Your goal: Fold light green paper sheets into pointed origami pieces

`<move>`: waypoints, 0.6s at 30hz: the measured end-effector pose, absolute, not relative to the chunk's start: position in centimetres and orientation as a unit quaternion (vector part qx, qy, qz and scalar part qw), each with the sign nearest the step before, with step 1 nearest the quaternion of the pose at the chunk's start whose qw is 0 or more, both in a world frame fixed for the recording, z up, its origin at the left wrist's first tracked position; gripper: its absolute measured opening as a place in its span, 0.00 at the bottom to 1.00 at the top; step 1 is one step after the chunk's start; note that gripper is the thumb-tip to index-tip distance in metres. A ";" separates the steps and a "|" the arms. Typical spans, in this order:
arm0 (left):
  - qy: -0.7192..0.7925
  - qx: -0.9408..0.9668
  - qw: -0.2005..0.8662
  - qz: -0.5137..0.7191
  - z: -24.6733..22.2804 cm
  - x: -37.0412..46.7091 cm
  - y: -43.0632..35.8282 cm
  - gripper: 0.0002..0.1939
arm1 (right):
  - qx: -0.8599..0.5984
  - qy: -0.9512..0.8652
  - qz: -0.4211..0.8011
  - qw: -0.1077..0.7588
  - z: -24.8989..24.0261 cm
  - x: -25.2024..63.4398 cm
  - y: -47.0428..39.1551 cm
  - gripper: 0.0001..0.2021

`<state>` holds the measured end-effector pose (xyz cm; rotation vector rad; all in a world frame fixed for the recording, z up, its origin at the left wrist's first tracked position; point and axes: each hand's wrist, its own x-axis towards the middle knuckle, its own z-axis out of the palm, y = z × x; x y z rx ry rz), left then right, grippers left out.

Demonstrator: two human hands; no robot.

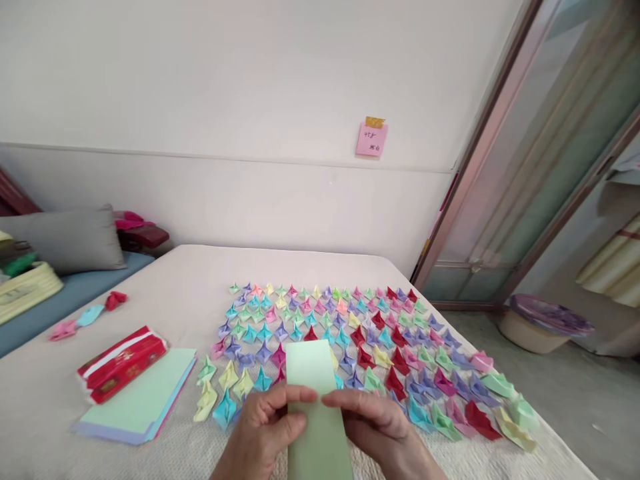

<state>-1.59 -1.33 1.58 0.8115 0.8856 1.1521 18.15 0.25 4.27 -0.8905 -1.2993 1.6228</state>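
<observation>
A light green strip of paper (311, 370), longer than it is wide, stands between my two hands over the near side of the bed. My left hand (273, 423) pinches its left edge, thumb and forefinger on the paper. On the right edge my right hand (377, 423) is closed, its forefinger bent over the front and its thumb hidden behind. Behind and around the hands lie rows of small folded paper boats (395, 383) in many colours. To the left, a stack of coloured paper (135, 393) has green on top, with a red packet (123, 363) lying partly on it.
Pink, blue and red crumpled pieces (90, 315) lie at the bed's left side, near a grey cushion (65, 237) and a pale basket (30, 290). A pink note (371, 139) is taped to the wall. On the floor at right stands a covered tub (543, 323) by a sliding door.
</observation>
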 end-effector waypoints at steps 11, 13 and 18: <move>0.358 0.363 0.698 0.502 4.1 -1.8 -1.8 0.20 | -0.344 -0.458 0.670 0.472 2.8 17.6 1.0 0.09; 0.355 0.367 0.701 0.498 4.4 -1.8 -1.7 0.21 | -0.316 -0.473 0.681 0.461 2.1 17.7 1.7 0.11; 0.328 0.395 0.713 0.478 3.8 -1.8 -1.6 0.25 | -0.297 -0.507 0.654 0.477 1.2 17.5 2.2 0.12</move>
